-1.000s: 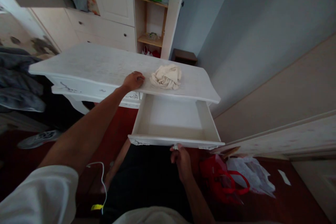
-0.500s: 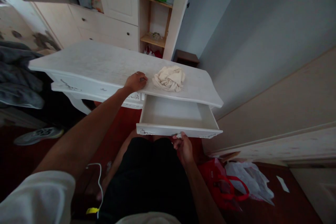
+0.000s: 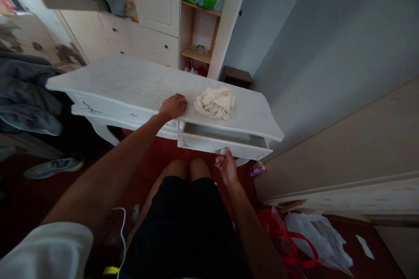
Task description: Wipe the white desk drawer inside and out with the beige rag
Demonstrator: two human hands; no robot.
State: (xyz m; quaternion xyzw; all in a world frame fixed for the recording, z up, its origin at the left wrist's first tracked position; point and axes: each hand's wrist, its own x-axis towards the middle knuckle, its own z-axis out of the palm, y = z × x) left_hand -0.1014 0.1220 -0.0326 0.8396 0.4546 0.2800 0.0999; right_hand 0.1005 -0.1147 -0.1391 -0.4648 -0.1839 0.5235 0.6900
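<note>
A white drawer [image 3: 225,143] with raised scrollwork on its front stands partly out of a white dressing table [image 3: 131,79]. Thumb and fingers of my right hand [image 3: 227,167] pinch the small pale drawer knob [image 3: 223,152]. My left hand [image 3: 173,107], with a ring on one finger, rests curled on the tabletop's front edge, just left of the open drawer. Nothing shows in its closed fingers. To its right lies a crumpled cream cloth [image 3: 215,103]. Only a narrow strip of the drawer's inside is visible.
Behind the table stands a white wardrobe [image 3: 156,2] with shelves and bags. A grey wall [image 3: 310,52] runs along the right. On the floor are a red bag [image 3: 273,222], a clear plastic bag [image 3: 322,235], a shoe [image 3: 54,168] and a white cable [image 3: 123,226].
The drawer has slid inward, away from me, with my right hand still on its knob. My left hand stays on the tabletop. The whole view has shifted slightly.
</note>
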